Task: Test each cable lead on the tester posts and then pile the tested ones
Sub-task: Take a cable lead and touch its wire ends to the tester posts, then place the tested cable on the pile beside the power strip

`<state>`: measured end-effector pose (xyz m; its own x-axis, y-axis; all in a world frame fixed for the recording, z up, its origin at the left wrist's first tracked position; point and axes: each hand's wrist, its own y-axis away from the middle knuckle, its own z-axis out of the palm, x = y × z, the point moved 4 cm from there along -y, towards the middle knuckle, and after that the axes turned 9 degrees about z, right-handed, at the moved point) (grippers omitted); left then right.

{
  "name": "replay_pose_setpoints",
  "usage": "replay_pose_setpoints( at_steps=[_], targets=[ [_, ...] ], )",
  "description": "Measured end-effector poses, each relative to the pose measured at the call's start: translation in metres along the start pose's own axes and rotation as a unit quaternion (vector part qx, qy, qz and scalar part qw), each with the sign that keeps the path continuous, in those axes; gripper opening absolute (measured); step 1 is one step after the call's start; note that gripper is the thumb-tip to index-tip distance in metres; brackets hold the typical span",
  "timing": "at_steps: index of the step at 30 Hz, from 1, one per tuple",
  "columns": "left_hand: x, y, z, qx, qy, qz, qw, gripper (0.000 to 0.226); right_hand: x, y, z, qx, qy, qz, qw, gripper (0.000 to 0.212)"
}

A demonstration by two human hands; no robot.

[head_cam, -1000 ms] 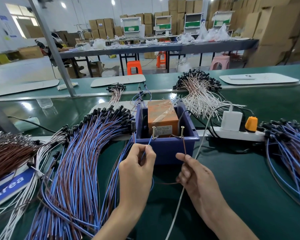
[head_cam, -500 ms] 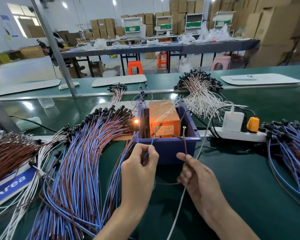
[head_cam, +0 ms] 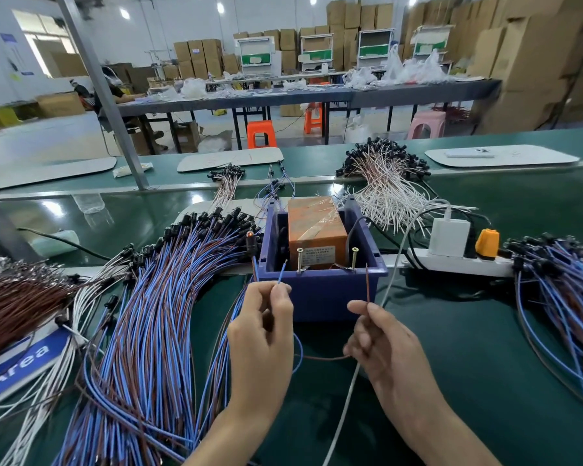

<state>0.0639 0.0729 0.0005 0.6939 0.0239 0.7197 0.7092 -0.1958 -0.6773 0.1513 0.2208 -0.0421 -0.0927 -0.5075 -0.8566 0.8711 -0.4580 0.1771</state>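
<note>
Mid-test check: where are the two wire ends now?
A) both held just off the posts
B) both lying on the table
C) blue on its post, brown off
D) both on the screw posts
A: the blue wire in the left hand ends short of the left post, and the brown wire in the right hand stands beside the right post with a gap.

The blue sign [head_cam: 17, 361] on the table [head_cam: 485, 348] reads "Area"; the label [head_cam: 312, 259] on the orange box [head_cam: 313, 227] is too small to read
</note>
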Motion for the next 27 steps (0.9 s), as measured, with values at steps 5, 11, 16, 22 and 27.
replay_pose_setpoints(
  at_steps=[5,11,16,22,27],
  targets=[
    [0.007,0.012,0.008,-0.087,0.014,0.022,0.996,0.02,-0.005,0.01,0.002,-0.006,0.011,-0.022,1.0,0.035],
    [0.03,0.027,0.029,-0.172,0.114,0.035,0.978,0.016,-0.004,0.025,0.013,-0.033,0.014,-0.029,0.999,0.037],
    [0.047,0.025,0.04,-0.192,0.072,0.123,0.971,0.017,-0.001,0.031,0.007,-0.026,0.01,-0.005,1.0,0.033],
    [0.063,0.023,0.046,-0.228,0.008,0.133,0.964,0.033,0.007,0.034,-0.009,0.048,0.026,0.034,0.998,0.029],
    [0.08,0.014,0.04,-0.334,-0.083,0.183,0.921,0.042,-0.011,0.045,-0.042,0.131,-0.073,-0.044,0.988,0.032]
  ],
)
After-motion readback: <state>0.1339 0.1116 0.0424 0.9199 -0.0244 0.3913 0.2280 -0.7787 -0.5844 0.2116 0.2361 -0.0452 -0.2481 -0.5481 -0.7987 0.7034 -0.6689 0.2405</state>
